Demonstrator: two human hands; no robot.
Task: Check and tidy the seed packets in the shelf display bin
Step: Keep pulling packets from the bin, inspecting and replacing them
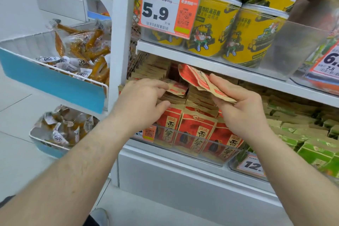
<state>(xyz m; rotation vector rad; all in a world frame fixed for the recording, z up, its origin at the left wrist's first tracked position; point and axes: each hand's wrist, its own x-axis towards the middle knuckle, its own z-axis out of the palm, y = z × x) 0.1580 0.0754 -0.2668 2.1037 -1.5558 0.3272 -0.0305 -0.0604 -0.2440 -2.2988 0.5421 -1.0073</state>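
Your clear plastic display bin on the lower shelf holds rows of red and kraft-brown seed packets standing upright, the front ones showing a sunflower-seed picture and Chinese characters behind the bin's clear front wall. Your left hand reaches into the bin, its fingers curled and pinching the top edge of one packet in the back rows. Your right hand grips a small fanned bunch of packets, held tilted above the bin. To the right, a neighbouring bin is filled with green packets, with a price tag starting "12." at its front. On the shelf above, yellow cartoon-printed tubs stand behind an orange tag reading "5.9". At the left, a blue-fronted wire basket holds vacuum-packed snacks.
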